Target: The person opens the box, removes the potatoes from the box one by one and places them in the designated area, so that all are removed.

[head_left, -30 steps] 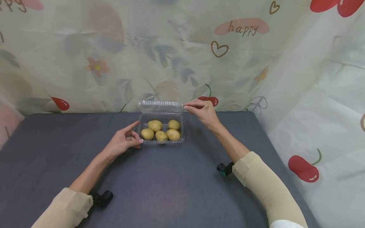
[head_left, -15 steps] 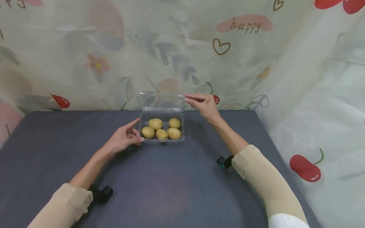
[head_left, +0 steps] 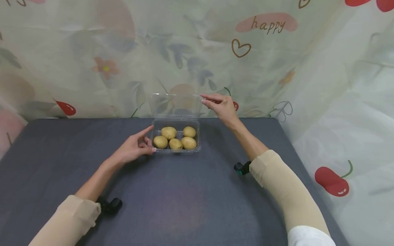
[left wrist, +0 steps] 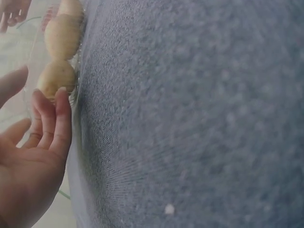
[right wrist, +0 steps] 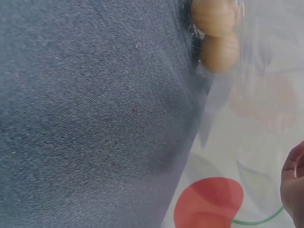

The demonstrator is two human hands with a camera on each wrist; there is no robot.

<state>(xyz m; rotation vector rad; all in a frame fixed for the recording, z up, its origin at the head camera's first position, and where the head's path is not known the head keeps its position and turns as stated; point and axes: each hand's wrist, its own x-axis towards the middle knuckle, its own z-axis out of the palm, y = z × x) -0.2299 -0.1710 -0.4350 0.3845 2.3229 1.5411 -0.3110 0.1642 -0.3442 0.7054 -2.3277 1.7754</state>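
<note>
A clear plastic clamshell box [head_left: 176, 151] stands near the table's back edge with its lid [head_left: 176, 104] raised almost upright. Several yellow potatoes [head_left: 176, 144] lie inside, two behind and the others in front. My left hand [head_left: 135, 145] is at the box's left side, thumb at the front corner and index finger stretched along the side. In the left wrist view its fingertips [left wrist: 61, 95] touch the wall beside a potato [left wrist: 57, 78]. My right hand [head_left: 223, 107] pinches the lid's upper right corner between thumb and fingers. Only part of this hand [right wrist: 294, 185] shows in the right wrist view.
The box rests on a dark grey table [head_left: 175, 198]. A patterned curtain [head_left: 123, 51] with flowers, hearts and cherries hangs close behind the table's back edge, and another light sheet [head_left: 354, 119] hangs along the right. Black wrist cameras [head_left: 112, 206] sit below both forearms.
My right hand has lifted the lid's front edge up and back, from low over the box to nearly upright. The left hand stays at the box's left side, and the potatoes keep their places.
</note>
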